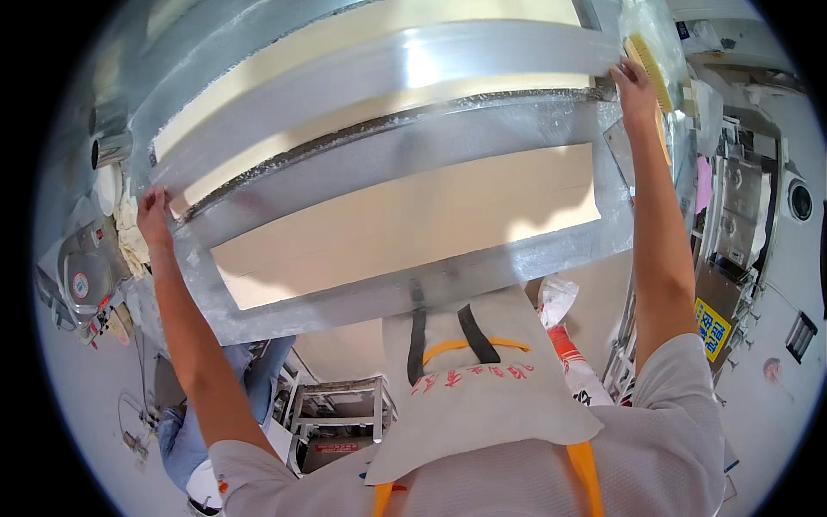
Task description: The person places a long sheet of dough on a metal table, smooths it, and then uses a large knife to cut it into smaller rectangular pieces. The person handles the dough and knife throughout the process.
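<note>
My left hand (155, 215) pinches the left end of a long, shiny metal strip (422, 60), and my right hand (636, 95) grips its right end. The strip lies across or just above a pale flat sheet (482, 15) at the back of the metal worktop (301, 319); whether it touches is unclear. A dark crusted bar (293, 153) runs along that sheet's near edge. Closer to me, a second long pale sheet (405, 215) lies flat on the worktop. Beside my right hand is a yellow-bristled brush (646, 69).
At left are metal cups (110, 151), cloths (133, 241) and what looks like a scale (86, 271). At right are metal equipment (736, 207) and a pink item (702, 181). Below stand a metal rack (336, 414) and bags (564, 353); blue clothing (181, 439) shows lower left.
</note>
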Available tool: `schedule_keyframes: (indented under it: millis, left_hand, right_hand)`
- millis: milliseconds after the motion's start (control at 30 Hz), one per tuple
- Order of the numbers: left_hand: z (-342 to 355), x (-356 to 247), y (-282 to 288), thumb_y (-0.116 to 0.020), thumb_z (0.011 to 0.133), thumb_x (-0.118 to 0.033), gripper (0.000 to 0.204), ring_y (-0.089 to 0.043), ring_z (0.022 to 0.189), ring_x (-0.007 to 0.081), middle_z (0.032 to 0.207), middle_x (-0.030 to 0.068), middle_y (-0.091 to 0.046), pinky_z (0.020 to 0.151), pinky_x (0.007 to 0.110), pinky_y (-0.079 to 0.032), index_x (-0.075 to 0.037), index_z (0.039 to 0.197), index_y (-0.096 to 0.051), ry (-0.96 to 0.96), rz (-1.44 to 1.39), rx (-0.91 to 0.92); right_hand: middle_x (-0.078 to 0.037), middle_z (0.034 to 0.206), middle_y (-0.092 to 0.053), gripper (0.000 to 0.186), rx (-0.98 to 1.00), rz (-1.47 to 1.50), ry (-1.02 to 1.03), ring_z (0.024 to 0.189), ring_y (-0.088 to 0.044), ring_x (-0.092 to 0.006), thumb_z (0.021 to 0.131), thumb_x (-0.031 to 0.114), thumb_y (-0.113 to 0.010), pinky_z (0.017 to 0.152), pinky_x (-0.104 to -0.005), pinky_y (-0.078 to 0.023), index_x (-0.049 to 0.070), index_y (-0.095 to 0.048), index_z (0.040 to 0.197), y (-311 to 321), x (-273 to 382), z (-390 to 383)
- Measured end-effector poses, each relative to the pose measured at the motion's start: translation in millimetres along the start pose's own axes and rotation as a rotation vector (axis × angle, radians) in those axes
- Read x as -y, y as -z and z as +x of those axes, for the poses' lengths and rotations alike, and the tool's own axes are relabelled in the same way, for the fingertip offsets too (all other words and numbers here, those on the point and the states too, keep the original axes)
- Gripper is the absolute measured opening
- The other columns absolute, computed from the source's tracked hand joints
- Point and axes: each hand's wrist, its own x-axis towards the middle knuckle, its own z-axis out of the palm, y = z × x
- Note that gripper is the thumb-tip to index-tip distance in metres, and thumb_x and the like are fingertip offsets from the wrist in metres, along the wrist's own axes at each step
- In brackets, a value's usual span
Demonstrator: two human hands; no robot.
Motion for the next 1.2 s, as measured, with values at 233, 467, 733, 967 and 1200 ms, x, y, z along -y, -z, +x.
schedule_keyframes:
  millis: [233,467,733,967,1200]
  left_hand:
    - [14.8,31.1,-28.4,-0.078,0.101,-0.033,0.047,-0.066,0.104,0.0171,0.115,0.0050,-0.073,0.098,0.032,-0.050,0.003,0.129,-0.069,-0.198,0.312,-0.035]
    - [-142.5,121.9,57.4,-0.077,0.100,-0.031,0.037,-0.065,0.103,0.0138,0.119,0.0014,-0.071,0.088,0.037,-0.052,-0.007,0.128,-0.070,0.358,0.259,-0.115]
    - [-195.3,93.1,37.0,-0.084,0.095,-0.027,0.040,-0.064,0.089,0.0127,0.102,0.0028,-0.071,0.076,0.028,-0.052,-0.001,0.122,-0.071,0.350,0.111,-0.039]
    - [-207.4,65.3,2.2,-0.094,0.085,-0.030,0.060,-0.066,0.088,0.0141,0.105,0.0047,-0.071,0.077,0.028,-0.053,0.002,0.125,-0.063,0.380,0.200,0.081]
    - [-207.5,66.4,-10.1,-0.096,0.082,-0.023,0.043,-0.066,0.082,0.0125,0.093,0.0030,-0.072,0.074,0.028,-0.053,-0.001,0.106,-0.068,0.342,0.257,0.138]
  right_hand:
    - [-0.015,0.124,-0.076,0.042,-0.057,-0.598,0.196,0.117,-0.069,-0.0228,0.099,0.020,-0.076,0.105,-0.0342,-0.051,-0.004,-0.071,0.133,10.3,-32.3,-32.0]
    - [-0.016,0.129,-0.073,0.044,0.065,-0.357,-0.275,0.119,-0.069,-0.0248,0.104,0.024,-0.069,0.107,-0.0366,-0.050,-0.002,-0.065,0.139,33.4,-91.8,-178.0]
    - [-0.005,0.113,-0.069,0.060,0.147,-0.122,-0.487,0.096,-0.062,-0.0140,0.094,0.033,-0.083,0.084,-0.0295,-0.049,-0.003,-0.064,0.138,35.8,-132.6,-167.5]
    - [-0.006,0.114,-0.071,0.049,0.268,-0.084,-0.410,0.100,-0.063,-0.0139,0.096,0.026,-0.082,0.088,-0.0300,-0.047,-0.004,-0.065,0.130,56.8,-140.5,-161.3]
    - [-0.005,0.119,-0.072,0.043,0.308,-0.050,-0.372,0.106,-0.065,-0.0142,0.099,0.021,-0.078,0.097,-0.0306,-0.048,-0.002,-0.066,0.134,41.8,-115.8,-163.7]
